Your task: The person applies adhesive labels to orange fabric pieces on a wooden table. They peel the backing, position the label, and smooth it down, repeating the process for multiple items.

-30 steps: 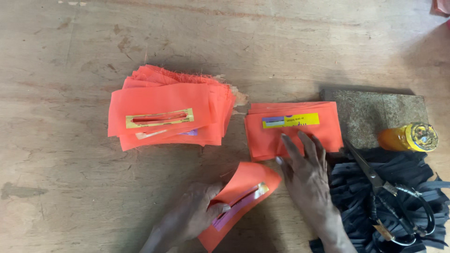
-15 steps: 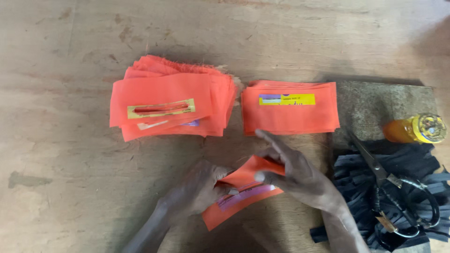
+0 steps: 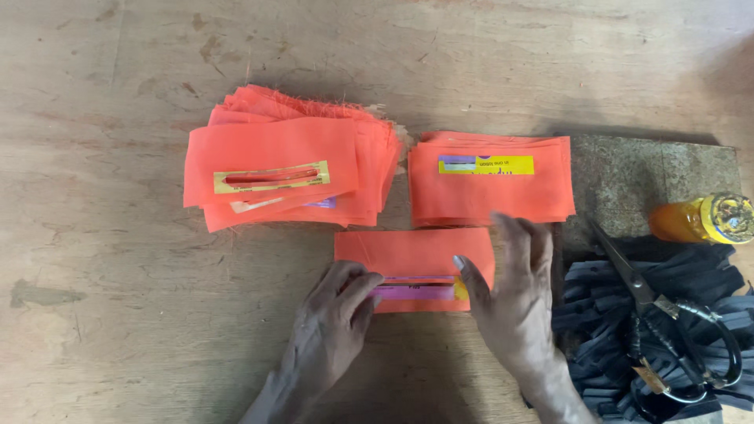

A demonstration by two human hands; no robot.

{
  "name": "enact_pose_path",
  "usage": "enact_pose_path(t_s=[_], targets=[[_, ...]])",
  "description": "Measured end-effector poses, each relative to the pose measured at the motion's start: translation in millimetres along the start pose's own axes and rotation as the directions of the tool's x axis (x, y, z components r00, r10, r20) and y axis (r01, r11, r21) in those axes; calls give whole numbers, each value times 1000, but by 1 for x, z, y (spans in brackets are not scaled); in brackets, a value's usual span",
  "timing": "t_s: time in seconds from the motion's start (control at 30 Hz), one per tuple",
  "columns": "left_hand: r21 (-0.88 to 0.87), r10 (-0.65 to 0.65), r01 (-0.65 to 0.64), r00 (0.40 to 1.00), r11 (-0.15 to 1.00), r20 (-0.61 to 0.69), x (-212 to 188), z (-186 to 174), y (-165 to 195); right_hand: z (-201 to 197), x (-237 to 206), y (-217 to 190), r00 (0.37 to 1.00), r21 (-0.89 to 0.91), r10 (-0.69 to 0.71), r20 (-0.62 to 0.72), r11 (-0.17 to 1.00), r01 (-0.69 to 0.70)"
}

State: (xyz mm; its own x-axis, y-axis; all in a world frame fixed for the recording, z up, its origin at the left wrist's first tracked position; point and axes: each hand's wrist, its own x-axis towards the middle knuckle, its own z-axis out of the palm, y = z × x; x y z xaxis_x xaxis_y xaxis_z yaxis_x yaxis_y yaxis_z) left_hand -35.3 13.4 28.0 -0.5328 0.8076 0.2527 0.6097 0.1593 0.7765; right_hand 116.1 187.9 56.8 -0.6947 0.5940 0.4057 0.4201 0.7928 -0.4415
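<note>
Worn plywood tabletop (image 3: 118, 314), scuffed and stained, fills the view from above.

Far left of the work: a loose, fanned stack of orange fabric pieces (image 3: 275, 157), edges frayed at the top. Top piece carries a yellow strip label (image 3: 271, 177) with a red bar across it.

Below and right of that stack: a single orange fabric piece (image 3: 412, 253) lying flat on the wood, long side across. A purple strip label (image 3: 416, 292) runs along its lower edge, yellow at the right end.

Left hand (image 3: 330, 334): palm down, fingers lightly curled, fingertips pressing the lower left corner of the single piece beside the purple strip. Nothing gripped; just resting on cloth.

Right hand (image 3: 514, 294): palm down, fingers spread and mostly straight, lying over the right end of the same piece, thumb touching the yellow end of the strip. Flat press, no grasp.

Above the right hand: a neater stack of orange pieces (image 3: 491, 192), squared up, with a yellow and purple label (image 3: 487, 164) on top.

Right of that: a grey-brown rough board (image 3: 652, 177), partly under the neat stack. An orange bottle with a yellow cap (image 3: 703, 220) lies on its side at the board's right edge.

Bottom right: a heap of black strips (image 3: 597, 314), with black-handled scissors (image 3: 652, 302) lying on top, blades pointing up-left.
</note>
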Motion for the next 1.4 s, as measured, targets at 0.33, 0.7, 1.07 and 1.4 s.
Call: enact_pose_path(t_s=[0.33, 0.7, 1.07, 1.4], targets=[[83, -5, 6, 1000, 996, -9, 4, 7, -3, 26, -13, -30, 942, 206, -200, 269, 968, 147], [54, 2, 1, 999, 999, -45, 3, 9, -4, 25, -4, -25, 918, 275, -206, 339, 955, 113], [-16, 5, -6, 998, 1000, -70, 2, 12, -11, 29, -5, -9, 921, 330, -266, 285, 929, 167], [80, 58, -56, 998, 995, -15, 0, 11, -13, 28, -17, 5, 849, 258, -435, 300, 894, 367]])
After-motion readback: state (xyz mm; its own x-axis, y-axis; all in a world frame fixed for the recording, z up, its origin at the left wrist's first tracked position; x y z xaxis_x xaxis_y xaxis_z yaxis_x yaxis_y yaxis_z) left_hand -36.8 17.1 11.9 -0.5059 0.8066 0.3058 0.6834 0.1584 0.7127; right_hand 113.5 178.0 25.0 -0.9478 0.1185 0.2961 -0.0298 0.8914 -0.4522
